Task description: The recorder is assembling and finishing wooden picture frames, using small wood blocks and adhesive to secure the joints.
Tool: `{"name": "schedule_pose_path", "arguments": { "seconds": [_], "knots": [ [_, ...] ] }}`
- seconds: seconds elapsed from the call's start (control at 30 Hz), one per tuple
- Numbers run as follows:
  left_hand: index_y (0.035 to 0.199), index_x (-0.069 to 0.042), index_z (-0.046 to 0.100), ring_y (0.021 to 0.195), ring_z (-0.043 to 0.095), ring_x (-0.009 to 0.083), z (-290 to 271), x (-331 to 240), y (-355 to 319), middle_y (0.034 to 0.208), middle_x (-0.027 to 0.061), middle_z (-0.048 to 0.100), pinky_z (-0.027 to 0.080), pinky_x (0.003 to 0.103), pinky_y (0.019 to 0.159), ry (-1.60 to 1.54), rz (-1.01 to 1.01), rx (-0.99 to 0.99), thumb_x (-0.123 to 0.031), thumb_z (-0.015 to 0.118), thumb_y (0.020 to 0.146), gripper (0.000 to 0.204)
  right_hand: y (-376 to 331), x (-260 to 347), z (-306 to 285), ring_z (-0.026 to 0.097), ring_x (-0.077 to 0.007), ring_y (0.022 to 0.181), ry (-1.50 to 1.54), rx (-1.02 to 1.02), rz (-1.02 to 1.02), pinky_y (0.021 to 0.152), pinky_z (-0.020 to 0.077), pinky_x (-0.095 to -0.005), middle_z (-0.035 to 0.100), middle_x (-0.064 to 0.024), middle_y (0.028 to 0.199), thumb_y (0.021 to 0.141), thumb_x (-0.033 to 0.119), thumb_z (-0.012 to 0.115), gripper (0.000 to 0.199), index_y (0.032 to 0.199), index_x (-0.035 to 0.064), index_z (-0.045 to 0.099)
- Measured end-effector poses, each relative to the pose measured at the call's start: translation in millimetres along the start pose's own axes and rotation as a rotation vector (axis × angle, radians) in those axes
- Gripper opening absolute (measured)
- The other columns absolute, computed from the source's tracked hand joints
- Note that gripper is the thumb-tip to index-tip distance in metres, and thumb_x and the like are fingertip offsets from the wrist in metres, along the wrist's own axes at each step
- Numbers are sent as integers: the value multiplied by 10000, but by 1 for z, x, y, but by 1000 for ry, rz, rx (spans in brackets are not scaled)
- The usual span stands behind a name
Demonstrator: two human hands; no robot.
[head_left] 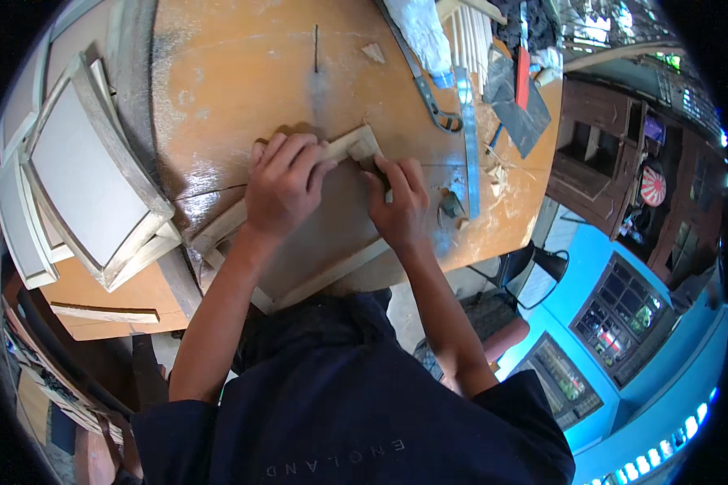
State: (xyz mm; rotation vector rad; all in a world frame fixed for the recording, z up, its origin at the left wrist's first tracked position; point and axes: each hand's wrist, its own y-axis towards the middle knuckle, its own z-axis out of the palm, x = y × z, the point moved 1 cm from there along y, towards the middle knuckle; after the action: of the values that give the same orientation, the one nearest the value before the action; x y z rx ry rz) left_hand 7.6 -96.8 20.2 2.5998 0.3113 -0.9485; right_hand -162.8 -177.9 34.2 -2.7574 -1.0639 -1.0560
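Note:
A pale wooden frame (332, 273) with a grey panel inside lies at the table's near edge, in front of my body. My left hand (281, 182) is closed over its far rail, fingers curled round the wood. At the far right corner, my right hand (400, 198) is closed, thumb and fingers pinched on a small greyish piece (361, 151) against the frame. The kind of that piece cannot be made out, and my fingers partly cover it. A small dark greenish lump (450, 204) sits on the table to the right of my right hand.
More framed panels (89, 162) are stacked at the left. On the right lie a steel ruler (467, 145), a hand saw (429, 97), a plastic bottle (422, 36), a red-edged tool (522, 79) and wood strips (467, 40). A wood stick (105, 313) rests at the lower left.

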Motion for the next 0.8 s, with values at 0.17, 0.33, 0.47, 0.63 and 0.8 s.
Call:
{"name": "schedule_pose_path", "arguments": {
  "seconds": [0.17,0.33,0.47,0.63,0.8],
  "knots": [
    [934,-104,683,904,605,234,4,-2,2,989,30,653,425,382,786,-2,35,-29,-170,776,800,176,44,-3,17,567,-372,850,-31,-12,-49,749,484,-461,558,-173,906,826,25,716,219,1033,-18,657],
    [968,-83,696,925,619,253,1,-4,0,1016,51,665,436,393,786,13,9,13,-164,781,803,203,-11,4,-6,556,-388,889,29,58,81,771,476,-462,558,-178,940,826,31,704,218,1029,-16,642],
    [931,-104,677,903,606,227,3,-3,2,994,21,655,419,384,781,6,39,-14,-174,773,799,177,37,-2,8,555,-391,889,-3,24,22,770,476,-465,555,-180,934,818,31,709,229,1029,-19,637],
    [935,-103,679,899,605,225,3,-4,-2,991,22,654,416,381,777,22,35,-19,-167,771,797,177,-10,2,-4,594,-347,801,-34,-1,34,682,497,-424,573,-141,888,829,29,739,216,1033,16,670],
    [939,-101,682,889,602,223,3,-4,0,984,23,653,413,378,771,1,64,-34,-157,771,790,182,30,-2,8,575,-365,830,-64,-6,-4,714,489,-441,559,-162,902,848,53,727,227,1055,-1,652]
  ]
}}
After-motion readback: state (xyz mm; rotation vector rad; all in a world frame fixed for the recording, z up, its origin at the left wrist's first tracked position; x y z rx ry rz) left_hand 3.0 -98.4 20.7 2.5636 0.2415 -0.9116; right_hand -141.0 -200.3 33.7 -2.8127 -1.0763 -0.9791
